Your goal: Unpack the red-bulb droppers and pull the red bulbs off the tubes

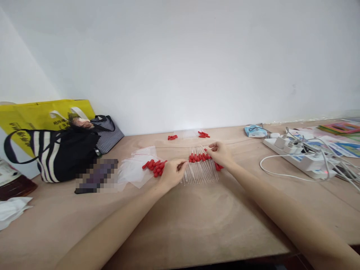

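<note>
A row of thin clear tubes (pixel 200 169) with red caps lies on the wooden table (pixel 197 221) in front of me. My left hand (pixel 171 174) is closed in a pinch at the left end of the row, on something I cannot make out. My right hand (pixel 221 153) has its fingers curled over the red caps at the row's right end. A loose heap of red caps (pixel 154 166) lies just left of my left hand, beside clear zip bags (pixel 135 168).
More tubes and red caps (pixel 190 134) lie by the wall. A striped black bag (pixel 60 152) and a yellow bag (pixel 36 116) stand at the left. A white power strip (pixel 302 157) with cables, a face mask (pixel 254 131) and coloured papers (pixel 340 131) sit at the right.
</note>
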Tool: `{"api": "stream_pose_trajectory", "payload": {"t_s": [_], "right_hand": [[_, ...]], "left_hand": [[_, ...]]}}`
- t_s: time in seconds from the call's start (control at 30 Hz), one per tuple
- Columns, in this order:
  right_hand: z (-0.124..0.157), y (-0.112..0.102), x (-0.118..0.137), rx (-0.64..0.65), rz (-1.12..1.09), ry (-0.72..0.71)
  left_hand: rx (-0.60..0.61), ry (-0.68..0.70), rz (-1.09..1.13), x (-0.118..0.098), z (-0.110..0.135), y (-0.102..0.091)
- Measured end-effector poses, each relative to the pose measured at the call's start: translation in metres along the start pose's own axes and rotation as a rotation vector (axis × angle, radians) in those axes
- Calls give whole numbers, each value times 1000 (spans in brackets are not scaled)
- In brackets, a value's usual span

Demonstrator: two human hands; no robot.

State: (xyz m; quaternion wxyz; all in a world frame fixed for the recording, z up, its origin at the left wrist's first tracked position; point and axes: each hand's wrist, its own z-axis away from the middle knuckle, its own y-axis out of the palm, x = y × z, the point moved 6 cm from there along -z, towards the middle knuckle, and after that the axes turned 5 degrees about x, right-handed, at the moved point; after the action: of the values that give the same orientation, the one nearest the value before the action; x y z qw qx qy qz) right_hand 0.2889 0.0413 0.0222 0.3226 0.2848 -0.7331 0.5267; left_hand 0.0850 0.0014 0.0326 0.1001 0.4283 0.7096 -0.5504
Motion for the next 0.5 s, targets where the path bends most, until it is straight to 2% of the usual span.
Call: {"api": "stream_pose_trajectory", "payload": {"t_s": [0.13,0.2,0.27,0.3,0.37,0.43,0.5], "right_hand": [[33,13,16,1,-271,-183],[49,18,27,35,-274,-314],[62,20,34,53,-184,-441],[67,19,36,37,-112,-500],[73,11,37,-59,49,-609],[78,2,38,-178,185,-710],[82,1,41,-217,291,-810]], "left_hand": [[125,-227,415,-7,-15,39],[140,-274,609,-10,-18,51],[143,-244,640,-11,-19,51],[141,-209,576,-11,-19,45],[130,-99,313,-9,-17,28],[124,75,-42,-8,-10,9],[105,224,-285,-5,3,-4]]}}
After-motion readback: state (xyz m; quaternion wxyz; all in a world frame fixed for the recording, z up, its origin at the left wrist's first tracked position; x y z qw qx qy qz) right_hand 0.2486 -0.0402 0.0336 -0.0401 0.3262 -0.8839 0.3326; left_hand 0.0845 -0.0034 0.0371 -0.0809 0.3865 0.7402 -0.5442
